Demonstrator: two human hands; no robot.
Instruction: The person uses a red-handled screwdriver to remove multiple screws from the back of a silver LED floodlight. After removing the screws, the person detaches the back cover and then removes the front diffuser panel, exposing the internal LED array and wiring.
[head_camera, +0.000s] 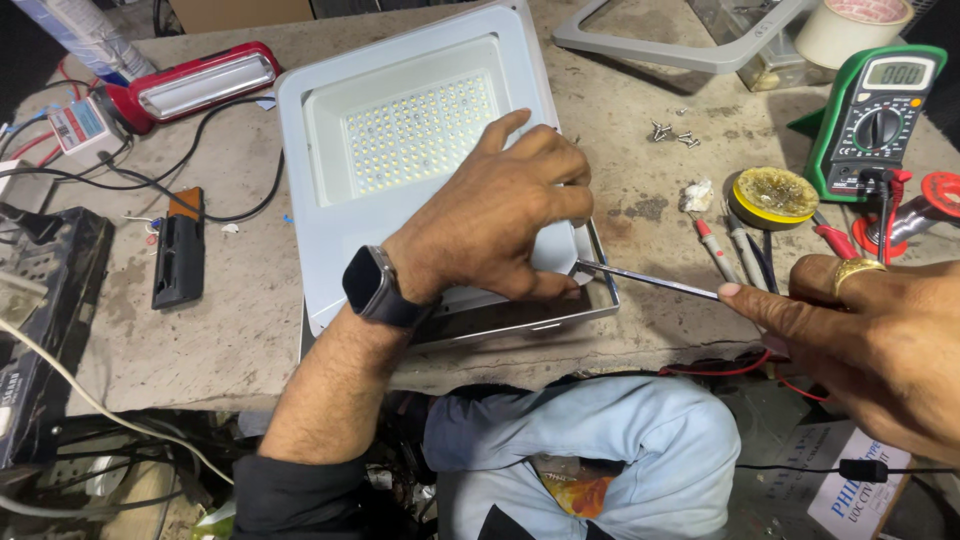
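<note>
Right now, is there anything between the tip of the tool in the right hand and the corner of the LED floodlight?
Nothing visible does. The right hand holds a thin metal tool whose tip already reaches the LED floodlight at its near right corner, beside the left hand thumb pressing on the housing.

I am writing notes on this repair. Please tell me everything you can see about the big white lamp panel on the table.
The floodlight panel is a pale grey-white rectangular housing with rounded corners, seemingly plastic or painted metal. A recessed centre holds a grid of many small LEDs, unlit. It lies face up on the worn table, over a metal frame. The left hand presses its near right corner; the right hand points a thin metal tool at that edge.
</note>
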